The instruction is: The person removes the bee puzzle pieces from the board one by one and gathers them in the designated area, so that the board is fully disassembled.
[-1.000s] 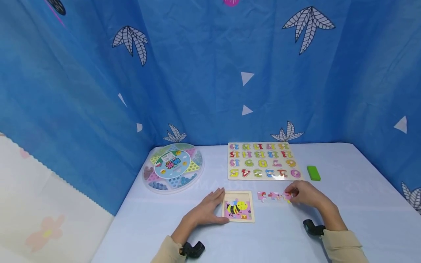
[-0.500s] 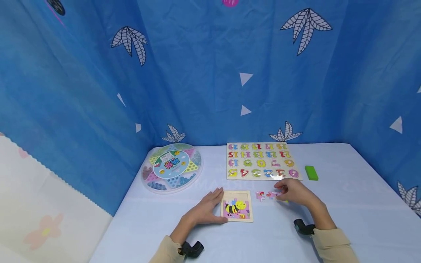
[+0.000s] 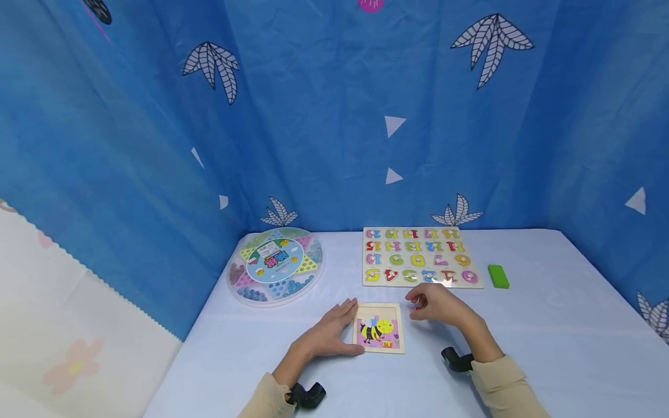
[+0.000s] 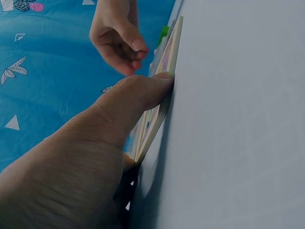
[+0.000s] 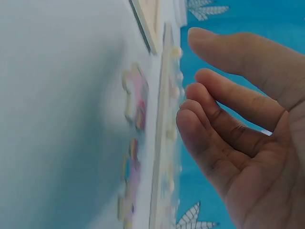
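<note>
My left hand [image 3: 326,334] holds a small wooden jigsaw tray [image 3: 402,334] at its left side, fingers at the far corner and thumb [image 4: 143,90] over the near rim. Inside the tray, a bee picture on a pink ground fills the lower part, and bare wood shows along the top. Right of the tray, my right hand [image 3: 439,305] hovers with fingers loosely curved and a gap between thumb and fingertips. Under it, pink jigsaw pieces [image 5: 137,95] lie in a row on the white table; the hand mostly hides them in the head view.
Behind the tray lies a number puzzle board [image 3: 418,255] with colourful numerals. A green block [image 3: 498,276] lies to its right. At the back left is a round board game [image 3: 275,267] with marbles under a clear cover. A blue curtain [image 3: 334,116] hangs behind the table.
My right hand has moved left along the row of jigsaw pieces, from its right end toward the tray. My left hand and the tray have stayed in place.
</note>
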Tool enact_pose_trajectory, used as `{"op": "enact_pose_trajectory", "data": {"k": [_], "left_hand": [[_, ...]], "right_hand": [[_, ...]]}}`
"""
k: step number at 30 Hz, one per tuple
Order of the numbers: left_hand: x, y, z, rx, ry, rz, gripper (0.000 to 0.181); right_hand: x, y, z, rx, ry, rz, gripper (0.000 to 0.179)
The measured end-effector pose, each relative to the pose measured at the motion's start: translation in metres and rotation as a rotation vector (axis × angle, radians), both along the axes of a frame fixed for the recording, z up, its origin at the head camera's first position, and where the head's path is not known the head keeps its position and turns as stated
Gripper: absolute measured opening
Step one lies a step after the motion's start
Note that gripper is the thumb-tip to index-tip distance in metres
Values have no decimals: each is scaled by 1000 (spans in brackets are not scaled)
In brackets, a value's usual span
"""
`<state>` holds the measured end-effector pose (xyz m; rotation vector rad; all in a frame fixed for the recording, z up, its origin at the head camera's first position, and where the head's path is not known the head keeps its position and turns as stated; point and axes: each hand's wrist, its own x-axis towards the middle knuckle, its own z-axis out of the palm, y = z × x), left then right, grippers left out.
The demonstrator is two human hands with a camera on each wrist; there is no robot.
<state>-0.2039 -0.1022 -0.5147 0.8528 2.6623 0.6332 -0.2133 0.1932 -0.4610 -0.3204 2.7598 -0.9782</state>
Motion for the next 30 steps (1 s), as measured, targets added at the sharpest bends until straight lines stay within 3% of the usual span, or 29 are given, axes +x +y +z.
{"op": "enact_pose_trajectory", "data": {"k": [20,30], "left_hand": [[1,0,2,1,-12,2,103],[-1,-1,-1,-14,21,-18,102]], "right_hand": [[-4,-58,-2,-36,12,197,34],[-2,-75,-10,-47,-20,244,30]]}}
